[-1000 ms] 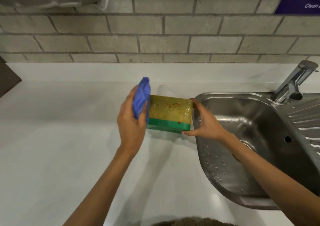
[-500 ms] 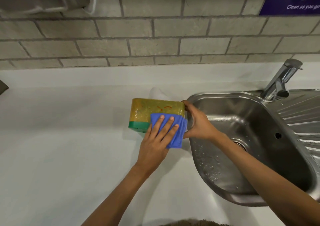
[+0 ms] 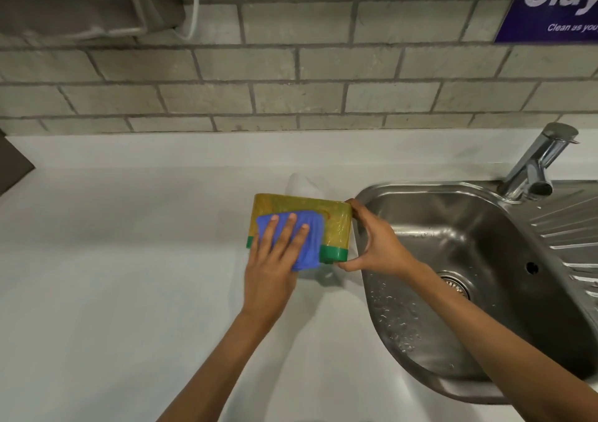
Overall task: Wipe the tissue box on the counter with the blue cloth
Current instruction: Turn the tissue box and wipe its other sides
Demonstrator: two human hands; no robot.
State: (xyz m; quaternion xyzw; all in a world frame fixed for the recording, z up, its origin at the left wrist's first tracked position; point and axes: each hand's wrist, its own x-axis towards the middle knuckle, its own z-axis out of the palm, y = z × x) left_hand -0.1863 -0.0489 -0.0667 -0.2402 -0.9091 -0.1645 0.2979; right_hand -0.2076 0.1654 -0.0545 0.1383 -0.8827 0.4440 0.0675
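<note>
The tissue box (image 3: 335, 219), yellow-gold with a green base band and wrapped in clear film, stands on the white counter (image 3: 113, 292) just left of the sink. A white tissue (image 3: 301, 183) sticks up behind it. My left hand (image 3: 275, 260) lies flat with fingers spread, pressing the blue cloth (image 3: 307, 243) against the box's near face. The cloth covers the left and middle of that face. My right hand (image 3: 375, 243) grips the box's right end, thumb at the bottom corner and fingers at the top.
A steel sink (image 3: 469, 276) with water drops and a drain lies right of the box, with a chrome tap (image 3: 540, 162) behind it. A brick wall (image 3: 291, 81) backs the counter. A dark object (image 3: 13, 162) sits at the far left edge.
My left hand and the cloth moved from the box's left end to its near face, then slid left and up across it. The right hand kept its grip on the right end.
</note>
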